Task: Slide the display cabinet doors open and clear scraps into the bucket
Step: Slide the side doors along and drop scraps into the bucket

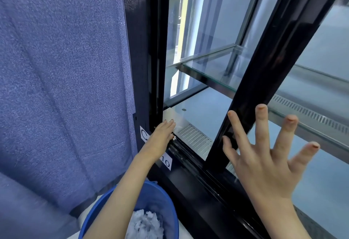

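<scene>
1. A small white scrap [174, 138] lies in the bottom corner of the cabinet, far to the left of the sliding door [264, 69]. It sits right at the edge of the door track [188, 155].
2. I think the scrap is light and crumbly. A hard squeeze may break it up. A soft pinch, or a sweep with flat fingers, looks best.
3. The left hand [163, 135] rests on that same corner, left of the sliding door. Its fingers are straight and flat. The scrap touches the underside of the hand. The thumb is hidden.
4. The right hand [264, 161] is spread very wide and holds nothing. Its thumb and first finger lie low on the black frame of the sliding door. The other fingers are over the glass.
5. The sliding door is partly open, with a gap to its left. It looks heavy and stiff, and glass can break. Push on the black frame, slowly.
6. A metal floor [200, 112] with a slotted vent [194, 137] lies just left of the sliding door. A scrap could drop into the slots or the track.
7. A glass shelf [217, 70] is higher up, left of the sliding door.
8. A blue bucket [94, 214] stands below and left of the sliding door. It already has a white heap [145, 223] inside.
9. A blue cloth [62, 78] hangs far left of the sliding door.
</scene>
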A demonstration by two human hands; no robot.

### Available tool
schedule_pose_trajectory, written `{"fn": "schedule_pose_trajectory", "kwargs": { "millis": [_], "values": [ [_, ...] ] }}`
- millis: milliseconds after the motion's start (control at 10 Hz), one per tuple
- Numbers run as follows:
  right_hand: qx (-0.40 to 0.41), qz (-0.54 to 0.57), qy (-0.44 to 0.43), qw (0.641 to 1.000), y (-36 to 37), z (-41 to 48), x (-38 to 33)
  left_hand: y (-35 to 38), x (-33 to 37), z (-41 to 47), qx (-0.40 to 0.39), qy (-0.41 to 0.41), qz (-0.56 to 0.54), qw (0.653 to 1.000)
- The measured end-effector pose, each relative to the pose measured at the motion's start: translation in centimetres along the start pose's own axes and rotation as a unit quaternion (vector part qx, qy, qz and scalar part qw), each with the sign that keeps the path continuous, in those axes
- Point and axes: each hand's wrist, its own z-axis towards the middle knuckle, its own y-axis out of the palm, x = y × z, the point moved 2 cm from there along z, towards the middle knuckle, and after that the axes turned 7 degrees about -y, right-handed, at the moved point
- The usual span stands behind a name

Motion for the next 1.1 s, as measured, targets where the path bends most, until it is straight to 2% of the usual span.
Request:
{"fn": "schedule_pose_trajectory", "kwargs": {
  "millis": [100,200,300,400,500,600,700,800,900,1000,1100],
  "values": [
    [0.002,0.004,0.002,1.000,0.0,0.0,0.0,-0.1,-0.2,0.6,0.009,0.028,0.043,0.999],
    [0.003,0.005,0.005,1.000,0.0,0.0,0.0,0.1,-0.2,1.7,-0.015,0.002,0.018,1.000],
    [0.002,0.007,0.006,1.000,-0.1,0.0,0.0,0.2,-0.5,2.5,0.002,-0.069,-0.012,0.998],
    [0.004,0.007,0.008,1.000,-0.1,0.1,0.0,0.5,-0.9,3.1,0.023,-0.102,0.022,0.994],
    [0.003,0.008,0.006,1.000,0.0,0.0,0.0,0.6,-1.0,2.9,0.010,-0.073,0.064,0.995],
    [0.002,0.006,0.006,1.000,-0.1,0.0,0.0,0.1,-0.6,1.7,0.096,-0.026,0.037,0.994],
    [0.002,0.005,0.007,1.000,0.0,0.0,0.0,-0.9,-0.2,-0.8,0.238,-0.048,-0.073,0.967],
    [0.001,0.004,0.006,1.000,-0.1,0.0,0.0,-0.9,-0.3,-3.7,0.301,-0.040,-0.123,0.945],
    [0.000,0.002,0.007,1.000,0.0,0.0,-0.1,0.2,-1.6,-7.2,0.291,-0.044,-0.107,0.950],
    [-0.003,0.004,0.005,1.000,-0.1,0.0,-0.1,2.4,-3.9,-11.0,0.212,-0.052,-0.044,0.975],
    [-0.005,0.004,0.006,1.000,-0.1,0.0,-0.1,4.7,-5.6,-14.0,0.022,-0.189,-0.033,0.981]
  ]
}}
